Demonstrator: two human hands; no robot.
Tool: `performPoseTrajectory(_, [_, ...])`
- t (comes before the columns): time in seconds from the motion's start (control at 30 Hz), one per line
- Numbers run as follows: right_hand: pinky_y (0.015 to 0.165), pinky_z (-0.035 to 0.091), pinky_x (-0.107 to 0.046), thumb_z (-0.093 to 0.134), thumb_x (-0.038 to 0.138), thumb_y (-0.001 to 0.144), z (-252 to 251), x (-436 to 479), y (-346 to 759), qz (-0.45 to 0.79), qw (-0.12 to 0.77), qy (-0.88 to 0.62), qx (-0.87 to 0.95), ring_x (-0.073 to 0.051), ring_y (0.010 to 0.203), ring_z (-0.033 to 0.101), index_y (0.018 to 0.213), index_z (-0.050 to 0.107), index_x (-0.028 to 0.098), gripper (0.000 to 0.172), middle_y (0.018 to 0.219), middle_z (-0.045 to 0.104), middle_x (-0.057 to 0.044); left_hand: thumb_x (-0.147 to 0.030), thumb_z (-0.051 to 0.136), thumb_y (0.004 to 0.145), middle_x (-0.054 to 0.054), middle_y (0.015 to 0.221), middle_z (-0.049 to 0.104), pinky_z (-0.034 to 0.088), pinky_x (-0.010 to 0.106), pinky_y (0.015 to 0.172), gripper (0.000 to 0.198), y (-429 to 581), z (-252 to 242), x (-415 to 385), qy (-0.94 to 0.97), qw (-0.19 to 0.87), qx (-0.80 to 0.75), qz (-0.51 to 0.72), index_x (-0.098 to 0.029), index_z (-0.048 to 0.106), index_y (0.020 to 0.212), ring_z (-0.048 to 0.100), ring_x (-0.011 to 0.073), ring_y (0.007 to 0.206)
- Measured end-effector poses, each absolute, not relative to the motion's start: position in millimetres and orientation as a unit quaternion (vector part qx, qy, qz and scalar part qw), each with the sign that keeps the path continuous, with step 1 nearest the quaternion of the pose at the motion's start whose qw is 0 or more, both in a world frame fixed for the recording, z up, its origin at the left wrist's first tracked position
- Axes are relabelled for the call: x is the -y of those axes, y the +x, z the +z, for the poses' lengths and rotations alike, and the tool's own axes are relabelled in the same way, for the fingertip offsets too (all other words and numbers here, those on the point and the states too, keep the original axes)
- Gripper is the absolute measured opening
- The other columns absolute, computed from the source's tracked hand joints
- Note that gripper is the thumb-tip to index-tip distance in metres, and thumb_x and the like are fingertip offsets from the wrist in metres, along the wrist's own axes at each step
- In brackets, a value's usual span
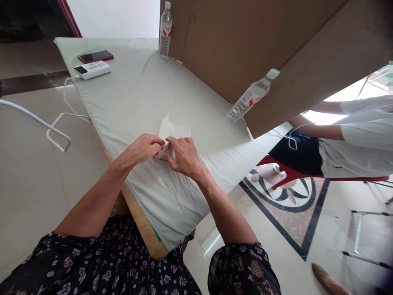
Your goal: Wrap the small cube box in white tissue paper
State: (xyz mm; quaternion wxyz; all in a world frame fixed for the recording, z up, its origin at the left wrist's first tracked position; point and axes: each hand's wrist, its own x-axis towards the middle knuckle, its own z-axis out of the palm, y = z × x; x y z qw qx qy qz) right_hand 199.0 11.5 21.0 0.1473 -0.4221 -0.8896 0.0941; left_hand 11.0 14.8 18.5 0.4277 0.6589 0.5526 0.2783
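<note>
A thin white tissue-like sheet (175, 128) lies on the cloth-covered table near its front edge, with a torn, uneven far edge. My left hand (145, 147) pinches the sheet's near left part, fingers bent. Close beside it, on the right, my right hand (184, 153) has its thumb and index finger closed on the same sheet. Between the two hands the near part of the sheet is crumpled or folded and partly hidden by the fingers.
A water bottle (248, 97) stands right of the hands against a cardboard panel (233, 45); another bottle (166, 30) is farther back. A phone (95, 56) and a white power bank (92, 70) with a cable lie at the back left. A person (362, 135) sits at right.
</note>
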Motion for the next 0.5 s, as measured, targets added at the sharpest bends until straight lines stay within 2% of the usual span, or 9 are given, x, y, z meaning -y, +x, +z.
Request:
performPoseTrajectory(0.13, [0.109,0.04,-0.048,0.059,0.027,0.089,11.0,-5.3,222.7,0.13,0.269,-0.442,0.846,-0.03,0.122,0.064,0.127,0.063,0.02,0.039,0.131,0.073,-0.014,-0.027,0.053,0.081,0.006,0.085,0.07,0.055,0.034,0.077,0.028,15.1,12.7,-12.0,0.752,0.271,-0.551,0.239,-0.017,0.077,0.091,0.065,0.0199,0.078])
performPoseTrajectory(0.2, [0.104,0.046,-0.048,0.059,0.036,0.09,3.8,1.1,240.0,0.152,0.33,-0.523,0.771,-0.03,0.118,0.066,0.124,0.065,0.02,0.037,0.133,0.07,-0.015,-0.03,0.057,0.084,0.009,0.099,0.07,0.054,0.035,0.08,0.029,19.0,8.0,-8.9,0.768,0.212,-0.556,0.237,-0.017,0.077,0.1,0.064,0.0197,0.08])
performPoseTrajectory(0.3, [0.088,0.054,-0.045,0.061,0.054,0.088,-4.5,10.9,261.5,0.248,0.304,-0.635,0.665,-0.026,0.092,0.07,0.133,0.06,0.017,0.058,0.123,0.072,-0.016,-0.027,0.058,0.087,0.012,0.12,0.067,0.055,0.034,0.079,0.028,23.0,1.5,-3.7,0.774,0.186,-0.551,0.249,-0.016,0.075,0.106,0.062,0.0155,0.075])
performPoseTrajectory(0.4, [0.085,0.054,-0.042,0.061,0.067,0.085,-10.4,14.0,265.1,0.319,0.255,-0.67,0.62,-0.024,0.082,0.069,0.147,0.049,0.012,0.084,0.109,0.075,-0.014,-0.022,0.056,0.088,0.01,0.12,0.067,0.055,0.032,0.082,0.025,25.3,-2.0,0.0,0.782,0.173,-0.539,0.26,-0.016,0.072,0.107,0.061,0.0146,0.076])
performPoseTrajectory(0.5, [0.083,0.053,-0.039,0.064,0.069,0.082,-18.1,5.8,252.9,0.33,0.265,-0.669,0.611,-0.022,0.077,0.067,0.152,0.043,0.012,0.093,0.095,0.073,-0.007,-0.02,0.056,0.089,0.01,0.117,0.066,0.055,0.032,0.083,0.024,27.1,-2.2,1.7,0.79,0.161,-0.537,0.249,-0.017,0.071,0.106,0.062,0.0162,0.079])
